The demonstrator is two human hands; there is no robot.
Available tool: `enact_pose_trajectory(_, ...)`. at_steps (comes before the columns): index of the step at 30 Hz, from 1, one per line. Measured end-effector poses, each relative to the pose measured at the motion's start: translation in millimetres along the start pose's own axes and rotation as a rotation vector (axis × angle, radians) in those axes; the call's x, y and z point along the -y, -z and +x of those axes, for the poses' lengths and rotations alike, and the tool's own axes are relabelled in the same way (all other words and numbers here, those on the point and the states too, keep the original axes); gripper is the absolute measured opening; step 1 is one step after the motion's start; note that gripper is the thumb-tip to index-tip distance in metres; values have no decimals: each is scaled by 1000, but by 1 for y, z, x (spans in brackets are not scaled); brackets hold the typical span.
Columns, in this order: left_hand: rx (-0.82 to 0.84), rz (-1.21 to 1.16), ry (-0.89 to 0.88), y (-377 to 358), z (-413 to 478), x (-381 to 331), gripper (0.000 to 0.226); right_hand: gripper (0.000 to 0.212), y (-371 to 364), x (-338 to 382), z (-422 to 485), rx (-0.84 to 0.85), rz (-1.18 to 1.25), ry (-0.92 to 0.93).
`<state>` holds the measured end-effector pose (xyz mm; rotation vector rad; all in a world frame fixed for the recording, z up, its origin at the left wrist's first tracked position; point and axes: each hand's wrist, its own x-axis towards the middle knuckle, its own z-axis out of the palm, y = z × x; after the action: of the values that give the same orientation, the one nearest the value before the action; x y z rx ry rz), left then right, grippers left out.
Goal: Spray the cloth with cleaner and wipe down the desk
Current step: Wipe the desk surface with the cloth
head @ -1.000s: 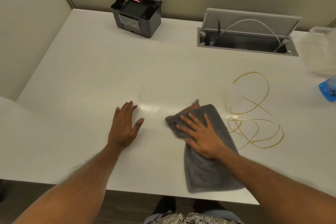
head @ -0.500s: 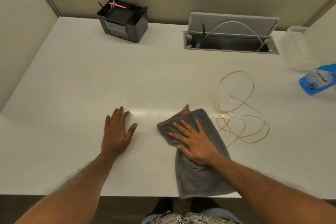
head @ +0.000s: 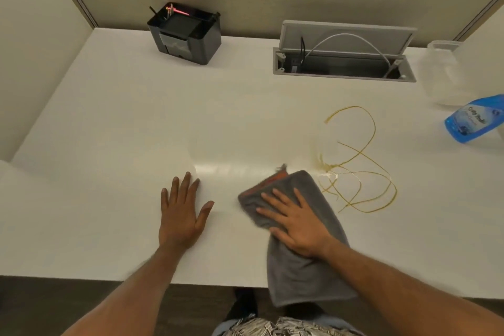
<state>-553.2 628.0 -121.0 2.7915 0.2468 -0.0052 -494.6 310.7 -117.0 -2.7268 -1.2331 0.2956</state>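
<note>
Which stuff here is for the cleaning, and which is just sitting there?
For the job: gray cloth, right hand pressing it, blue spray bottle, desk, yellow squiggly mess.

Just lying about: black organizer, open cable hatch, clear plastic tub.

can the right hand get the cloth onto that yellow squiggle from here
Probably yes: the right hand presses the grey cloth, whose far corner borders the yellow squiggle, nothing lying between.

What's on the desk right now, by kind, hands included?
Hands: 2 (left hand, right hand)
Cloth: 1
Spray bottle: 1
Organizer: 1
Clear tub: 1
Cable hatch: 1
Yellow spill: 1
Total: 8
</note>
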Motion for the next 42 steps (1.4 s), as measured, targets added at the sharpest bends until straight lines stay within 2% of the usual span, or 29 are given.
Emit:
enact_pose_trajectory(4,-30,-89,47,0,-3,-7,80,54,19,-28,22,-22,47,-254)
enact_pose_trajectory(6,-50,-135,62,1,-3,-11,80,56,20,-10,48,-42,70,-281)
enact_pose_trajectory(8,-69,-199,76,2,-3,-14,79,57,16,19,71,-41,104,-188)
enact_pose_trajectory(11,-78,-327,124,6,-2,-14,80,56,2,64,75,14,50,104)
enact_pose_trajectory(14,-95,-378,164,9,-4,-11,77,56,-7,65,43,45,22,284)
enact_pose_trajectory(17,-99,-371,154,8,-17,-8,77,56,-4,24,10,40,44,261)
enact_pose_trajectory(20,-113,-360,168,2,-30,-13,77,54,10,-15,8,39,41,75)
enact_pose_trajectory(23,-144,-357,204,-4,-41,-22,76,55,16,-6,38,11,48,-74)
enact_pose_trajectory(25,-146,-363,220,-9,-49,-29,74,56,13,18,59,1,50,-97)
enact_pose_trajectory(29,-128,-386,232,-12,-57,-35,77,55,2,57,56,8,26,118)
enact_pose_trajectory(32,-117,-344,225,-12,-65,-36,79,54,-8,40,17,27,17,240)
enact_pose_trajectory(34,-116,-284,216,-12,-64,-37,80,53,-5,11,0,4,11,183)
enact_pose_trajectory(37,-101,-157,189,-13,-58,-42,81,53,6,-21,5,-20,19,-16)
enact_pose_trajectory(40,-54,-34,160,-18,-56,-50,78,54,11,-5,34,-50,62,-174)
enact_pose_trajectory(42,-41,13,166,-20,-55,-53,80,54,7,18,45,-65,77,-186)
